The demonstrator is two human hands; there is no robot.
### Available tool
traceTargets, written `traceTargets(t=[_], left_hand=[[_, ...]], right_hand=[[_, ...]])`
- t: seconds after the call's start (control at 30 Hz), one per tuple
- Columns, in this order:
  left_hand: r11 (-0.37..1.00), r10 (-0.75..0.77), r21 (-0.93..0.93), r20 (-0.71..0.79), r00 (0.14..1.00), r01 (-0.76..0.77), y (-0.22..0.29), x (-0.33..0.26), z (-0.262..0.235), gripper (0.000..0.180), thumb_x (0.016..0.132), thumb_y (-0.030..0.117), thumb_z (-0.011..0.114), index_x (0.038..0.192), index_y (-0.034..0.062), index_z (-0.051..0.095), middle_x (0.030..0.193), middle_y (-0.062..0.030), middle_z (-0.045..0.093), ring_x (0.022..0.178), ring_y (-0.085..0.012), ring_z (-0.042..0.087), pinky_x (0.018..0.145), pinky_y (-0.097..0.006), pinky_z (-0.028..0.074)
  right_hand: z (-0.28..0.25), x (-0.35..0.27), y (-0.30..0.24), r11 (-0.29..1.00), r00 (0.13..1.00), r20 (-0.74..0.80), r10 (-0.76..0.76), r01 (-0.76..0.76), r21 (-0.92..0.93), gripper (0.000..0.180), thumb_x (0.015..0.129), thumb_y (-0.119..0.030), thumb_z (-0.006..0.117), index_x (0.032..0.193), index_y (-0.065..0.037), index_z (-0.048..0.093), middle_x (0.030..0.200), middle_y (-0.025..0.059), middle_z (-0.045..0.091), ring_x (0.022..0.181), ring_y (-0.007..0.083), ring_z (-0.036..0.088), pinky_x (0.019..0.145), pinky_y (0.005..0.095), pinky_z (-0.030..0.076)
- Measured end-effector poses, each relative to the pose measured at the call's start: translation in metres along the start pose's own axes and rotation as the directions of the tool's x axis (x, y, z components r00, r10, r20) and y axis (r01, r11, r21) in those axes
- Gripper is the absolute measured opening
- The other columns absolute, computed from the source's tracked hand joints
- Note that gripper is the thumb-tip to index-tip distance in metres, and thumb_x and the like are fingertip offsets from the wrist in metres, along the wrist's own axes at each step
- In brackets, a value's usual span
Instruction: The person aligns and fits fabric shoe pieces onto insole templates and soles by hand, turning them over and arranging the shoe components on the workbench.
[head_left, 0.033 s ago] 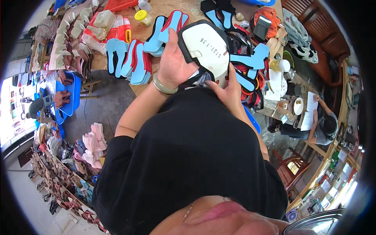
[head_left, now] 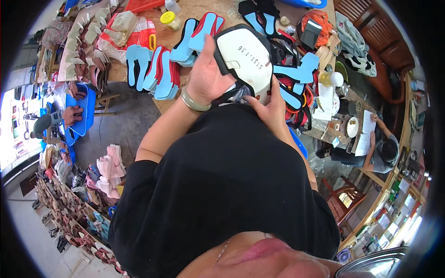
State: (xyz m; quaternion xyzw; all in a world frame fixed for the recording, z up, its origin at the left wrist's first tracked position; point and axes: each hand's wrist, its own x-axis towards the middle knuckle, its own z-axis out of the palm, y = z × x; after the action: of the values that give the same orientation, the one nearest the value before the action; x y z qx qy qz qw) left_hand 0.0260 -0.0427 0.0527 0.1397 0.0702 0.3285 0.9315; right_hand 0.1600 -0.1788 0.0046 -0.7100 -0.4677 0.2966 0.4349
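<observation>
Both my hands hold a white insole-shaped piece (head_left: 245,53) with a black border and printed marks, in front of my chest. My left hand (head_left: 206,76) lies palm up at its left side, thumb stretched away and fingers running behind the piece, partly hidden. My right hand (head_left: 269,106) grips the lower right edge between thumb and fingers. Beside my right thumb is a crumpled greyish, clear scrap (head_left: 238,95). Just beyond, light-blue-topped insoles (head_left: 164,76) with red or black edges lie in stacks on the table (head_left: 194,9).
A yellow-lidded jar (head_left: 170,21) stands at the back. More blue-faced pieces (head_left: 296,74) pile up on the right. Blue tubs (head_left: 83,111) hold brown pieces at the left. A person (head_left: 387,148) sits at the right with papers. Pink bundles (head_left: 111,171) lie lower left.
The white piece and my left hand have shifted very slightly to the right. Both hands keep the same hold.
</observation>
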Motion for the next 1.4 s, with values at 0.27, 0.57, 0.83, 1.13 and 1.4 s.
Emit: traceTargets(t=[0.27,0.57,0.83,1.13,1.4], left_hand=[[0.968,0.083,0.241,-0.075,0.994,-0.063,0.002,0.0,0.009,0.034,0.095,0.014,0.052,0.126,-0.0007,0.049,0.12,-0.0135,0.059,0.111,-0.0265,0.059,0.095,-0.043,0.048],[1.0,0.02,0.002,-0.014,1.0,-0.02,0.013,0.008,0.012,0.057,0.101,0.046,0.024,0.139,0.0072,0.038,0.133,-0.0115,0.051,0.123,-0.0267,0.05,0.104,-0.046,0.038],[0.997,0.036,0.074,-0.042,0.998,-0.033,0.026,0.012,0.01,0.055,0.102,0.044,0.023,0.138,0.0065,0.039,0.134,-0.0115,0.051,0.125,-0.0258,0.048,0.106,-0.045,0.036],[0.994,0.055,0.102,-0.111,0.992,-0.044,0.023,0.014,0.01,0.059,0.1,0.049,0.027,0.134,0.0037,0.043,0.133,-0.0128,0.052,0.123,-0.0273,0.05,0.104,-0.045,0.038],[0.995,0.048,0.087,-0.112,0.993,-0.038,0.023,0.013,0.011,0.065,0.099,0.052,0.026,0.136,-0.0005,0.039,0.136,-0.017,0.048,0.126,-0.0307,0.046,0.107,-0.047,0.035]], right_hand=[[0.002,0.005,-0.002,0.992,0.989,-0.09,-0.117,0.111,-0.065,0.083,0.071,-0.024,0.08,0.137,-0.002,0.035,0.095,0.016,0.065,0.078,0.0235,0.066,0.071,0.033,0.052],[0.011,0.012,0.013,0.986,0.986,-0.061,-0.153,0.156,0.052,0.085,0.07,-0.022,0.08,0.138,0.0,0.032,0.101,0.0168,0.064,0.08,0.0207,0.065,0.073,0.0313,0.051],[0.011,0.019,0.015,0.846,0.983,-0.158,-0.091,0.16,0.509,0.078,0.074,0.0,0.071,0.139,0.001,0.027,0.126,0.0124,0.047,0.114,0.0192,0.048,0.098,0.0324,0.038],[0.013,0.018,0.0,0.983,0.969,-0.17,-0.179,0.181,-0.006,0.083,0.07,-0.019,0.082,0.135,0.002,0.035,0.102,0.0161,0.064,0.076,0.0167,0.062,0.071,0.0296,0.051],[0.015,0.02,-0.005,0.985,0.974,-0.146,-0.174,0.174,-0.012,0.085,0.069,-0.018,0.083,0.136,0.002,0.034,0.105,0.016,0.062,0.085,0.0178,0.061,0.076,0.0296,0.05]])
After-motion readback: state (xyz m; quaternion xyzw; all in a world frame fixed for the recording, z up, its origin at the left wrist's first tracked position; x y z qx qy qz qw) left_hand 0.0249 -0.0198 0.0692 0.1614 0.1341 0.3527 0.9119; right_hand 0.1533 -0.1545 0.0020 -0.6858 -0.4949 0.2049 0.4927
